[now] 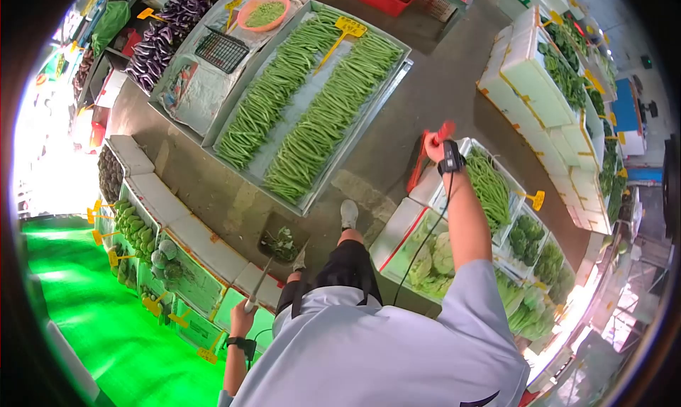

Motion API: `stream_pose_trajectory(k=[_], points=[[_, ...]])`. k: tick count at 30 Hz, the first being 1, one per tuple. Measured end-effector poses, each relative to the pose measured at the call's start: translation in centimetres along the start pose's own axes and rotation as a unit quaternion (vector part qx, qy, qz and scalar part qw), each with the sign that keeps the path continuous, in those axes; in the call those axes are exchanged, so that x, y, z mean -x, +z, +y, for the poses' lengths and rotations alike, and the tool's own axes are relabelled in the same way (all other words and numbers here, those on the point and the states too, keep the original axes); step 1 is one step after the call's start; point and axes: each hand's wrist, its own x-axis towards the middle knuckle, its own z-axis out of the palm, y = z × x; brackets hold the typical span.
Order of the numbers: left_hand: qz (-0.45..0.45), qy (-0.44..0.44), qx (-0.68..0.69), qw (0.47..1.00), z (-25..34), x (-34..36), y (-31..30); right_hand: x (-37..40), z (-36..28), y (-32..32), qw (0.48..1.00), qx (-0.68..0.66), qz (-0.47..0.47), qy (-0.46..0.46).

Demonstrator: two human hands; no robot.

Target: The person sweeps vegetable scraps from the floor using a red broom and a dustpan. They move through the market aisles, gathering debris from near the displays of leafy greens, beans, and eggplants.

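Note:
My left hand (242, 319), low on the left, is closed around the pale handle of a long-handled dustpan (264, 245). The pan rests on the floor near my feet, and green leaf scraps (282, 245) lie in it. Out to the right, my right hand (434, 149) grips a red-handled tool (445, 131) that looks like a broom. A red part of it slants down beside the crates; its lower end is partly hidden. Right of that hand stands a white crate of green beans (489, 185). A dark band with a cable sits on each wrist.
A large metal tray (303, 207) of long green beans stands ahead, beside eggplants (186, 17) and a pink basket (263, 12). Foam boxes with gourds (133, 229) line the left. Cabbages (441, 254) stand close on my right, stacked foam boxes (528, 102) beyond. Concrete floor (355, 176) runs between.

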Motion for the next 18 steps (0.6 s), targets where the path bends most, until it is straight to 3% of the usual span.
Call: stream_pose_trajectory(k=[1,3,5,6,7,9,10,11,12,13,15,16,18], points=[[0.003,-0.024,0.009,1.0,1.0,0.9,0.2,-2.3,-0.9,1.2,1.0,0.006,-0.011,0.006],[0.012,-0.054,0.029,0.998,2.4,0.9,0.9,-6.3,-1.3,4.2,0.993,-0.056,0.078,0.064],[0.05,-0.081,0.053,0.994,3.8,1.6,1.6,-11.7,-1.5,3.7,0.999,0.029,0.029,0.031],[0.068,-0.097,0.063,0.991,4.0,2.6,1.7,-10.9,-0.6,4.4,0.949,0.311,0.02,-0.052],[0.081,-0.11,0.072,0.988,3.6,3.4,1.9,-9.2,0.7,6.5,0.815,0.566,0.007,-0.125],[0.116,-0.137,0.094,0.979,3.6,4.0,2.3,-10.0,0.4,6.9,0.567,0.797,-0.029,-0.206],[0.106,-0.182,0.111,0.971,3.4,4.8,2.3,-11.4,-0.1,5.8,0.524,0.82,-0.052,-0.222],[0.117,-0.19,0.137,0.965,5.2,5.0,2.2,-12.3,0.0,5.6,0.698,0.698,-0.104,-0.122],[0.128,-0.197,0.163,0.958,7.3,5.1,2.0,-13.3,0.0,5.3,0.879,0.462,-0.113,-0.001],[0.137,-0.202,0.188,0.951,8.5,5.2,2.0,-14.3,0.0,4.9,0.954,0.274,-0.07,0.098],[0.125,-0.224,0.221,0.941,6.7,6.0,4.0,-14.5,1.2,2.2,0.802,0.539,-0.241,0.093],[0.118,-0.233,0.236,0.936,5.9,6.2,4.6,-14.2,2.0,0.3,0.688,0.647,-0.317,0.085],[0.13,-0.246,0.249,0.928,7.3,6.5,5.3,-12.9,5.0,-4.9,0.407,0.822,-0.4,-0.008]])
